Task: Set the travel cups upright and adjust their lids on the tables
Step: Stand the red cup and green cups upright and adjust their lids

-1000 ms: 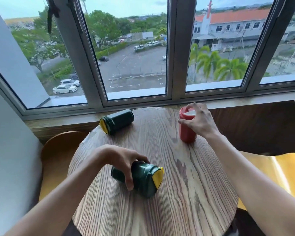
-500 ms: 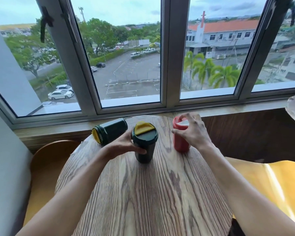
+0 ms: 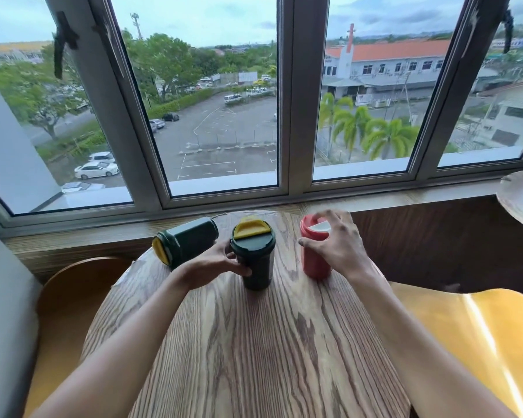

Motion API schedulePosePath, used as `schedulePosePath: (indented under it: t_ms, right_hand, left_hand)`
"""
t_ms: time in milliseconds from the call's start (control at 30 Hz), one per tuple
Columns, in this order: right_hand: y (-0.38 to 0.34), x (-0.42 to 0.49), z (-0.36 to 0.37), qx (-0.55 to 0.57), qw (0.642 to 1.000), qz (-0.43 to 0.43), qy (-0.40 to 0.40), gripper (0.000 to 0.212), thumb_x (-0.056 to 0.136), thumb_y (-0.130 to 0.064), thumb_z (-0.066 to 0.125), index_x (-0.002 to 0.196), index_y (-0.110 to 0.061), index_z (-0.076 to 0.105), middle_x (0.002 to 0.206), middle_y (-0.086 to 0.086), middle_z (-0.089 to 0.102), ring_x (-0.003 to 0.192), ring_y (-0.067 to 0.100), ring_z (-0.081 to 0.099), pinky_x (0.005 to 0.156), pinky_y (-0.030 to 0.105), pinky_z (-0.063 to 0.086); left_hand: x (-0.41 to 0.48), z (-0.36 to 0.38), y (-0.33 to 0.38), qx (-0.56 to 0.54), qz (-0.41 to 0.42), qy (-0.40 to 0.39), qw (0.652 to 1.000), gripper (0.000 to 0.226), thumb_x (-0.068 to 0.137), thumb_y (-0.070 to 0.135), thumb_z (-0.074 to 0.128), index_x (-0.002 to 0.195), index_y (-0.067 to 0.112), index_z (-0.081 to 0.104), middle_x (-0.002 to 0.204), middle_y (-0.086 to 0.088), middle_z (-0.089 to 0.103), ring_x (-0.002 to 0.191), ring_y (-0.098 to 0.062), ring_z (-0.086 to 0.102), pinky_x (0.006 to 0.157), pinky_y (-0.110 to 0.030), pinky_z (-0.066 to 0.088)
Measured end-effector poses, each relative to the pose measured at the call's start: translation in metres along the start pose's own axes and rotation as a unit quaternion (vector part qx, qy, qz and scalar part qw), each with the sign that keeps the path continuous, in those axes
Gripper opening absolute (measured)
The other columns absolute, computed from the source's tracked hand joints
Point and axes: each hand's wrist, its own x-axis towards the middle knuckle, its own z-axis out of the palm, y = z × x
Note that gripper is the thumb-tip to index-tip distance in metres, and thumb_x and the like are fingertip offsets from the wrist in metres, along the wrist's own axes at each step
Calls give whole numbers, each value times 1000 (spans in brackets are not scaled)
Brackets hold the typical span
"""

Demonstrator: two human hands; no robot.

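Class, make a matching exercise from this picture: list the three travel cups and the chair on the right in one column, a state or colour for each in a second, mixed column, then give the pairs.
Column A
1. red cup
2. middle green cup
3. far-left green cup
4. right chair

Column B
a. lying on its side
b. upright, left hand on it
c. yellow
d. upright, right hand at its lid

Pairs: 1-d, 2-b, 3-a, 4-c
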Motion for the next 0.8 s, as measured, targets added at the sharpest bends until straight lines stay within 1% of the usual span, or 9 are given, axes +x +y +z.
schedulePosePath:
  t_ms: [67, 167, 267, 400, 500, 567, 633, 733, 800]
  right_hand:
    - [0, 0, 1, 1, 1000, 0, 7, 58, 65, -48, 84, 110, -29, 55, 127, 4, 49, 115, 30, 52, 86, 40, 52]
    - [1, -1, 1, 8, 1000, -4, 14, 61, 64, -47, 85, 109, -24, 51, 126, 5, 50, 113, 30, 53, 81, 35, 48]
    - [1, -2, 1, 10, 1000, -6, 17, 61, 64, -48, 85, 108, -24, 50, 126, 5, 51, 112, 30, 53, 80, 34, 47]
    - [1, -3, 1, 6, 1000, -10, 22, 63, 63, -48, 85, 108, -22, 49, 125, 6, 52, 111, 30, 54, 80, 35, 48]
    - [1, -3, 1, 9, 1000, -8, 21, 64, 63, -49, 85, 108, -22, 49, 125, 6, 52, 111, 31, 54, 79, 36, 49]
    - [1, -3, 0, 12, 1000, -12, 19, 65, 62, -50, 85, 109, -22, 49, 126, 7, 52, 110, 30, 55, 79, 35, 48]
    - [-1, -5, -3, 23, 999, -20, 17, 67, 61, -50, 86, 111, -20, 51, 128, 8, 52, 108, 26, 57, 78, 31, 45]
    - [4, -10, -8, 82, 996, -17, 4, 69, 61, -47, 86, 116, -22, 54, 130, 7, 51, 103, 18, 54, 79, 29, 46]
    - [12, -14, -10, 141, 990, -13, -27, 75, 62, -39, 87, 125, -24, 48, 130, 7, 52, 109, 20, 55, 82, 31, 51]
  left_hand:
    - [-1, 4, -1, 27, 12, 5, 1000, 76, 66, 3, 80, 135, 21, 52, 129, 3, 64, 123, -10, 55, 98, -24, 46]
    - [1, 10, -4, 39, 37, 42, 998, 73, 67, 4, 86, 132, 19, 56, 128, -2, 64, 123, -17, 56, 103, -35, 46]
    - [5, 17, -5, 40, 50, 78, 995, 78, 61, 15, 88, 131, 19, 55, 128, -2, 63, 122, -18, 55, 104, -38, 45]
    - [15, 23, -6, 40, 52, 99, 993, 75, 61, 15, 88, 129, 17, 56, 127, -4, 62, 121, -18, 55, 97, -30, 46]
    - [19, 25, -8, 34, 45, 101, 993, 74, 68, 7, 86, 133, 14, 52, 129, -5, 60, 123, -16, 53, 90, -22, 45]
    - [21, 25, -10, 35, 40, 114, 992, 74, 68, 9, 86, 133, 15, 51, 129, -4, 60, 124, -15, 52, 90, -21, 44]
    - [21, 25, -12, 45, 35, 119, 991, 76, 67, 12, 86, 134, 15, 50, 130, -4, 59, 124, -15, 50, 91, -21, 43]
    - [22, 27, -15, 53, 28, 125, 990, 71, 71, 8, 84, 132, 16, 51, 128, -4, 59, 123, -15, 51, 91, -19, 42]
    - [21, 30, -17, 49, 27, 136, 989, 63, 73, 3, 82, 127, 16, 53, 123, -3, 61, 120, -13, 53, 87, -15, 43]
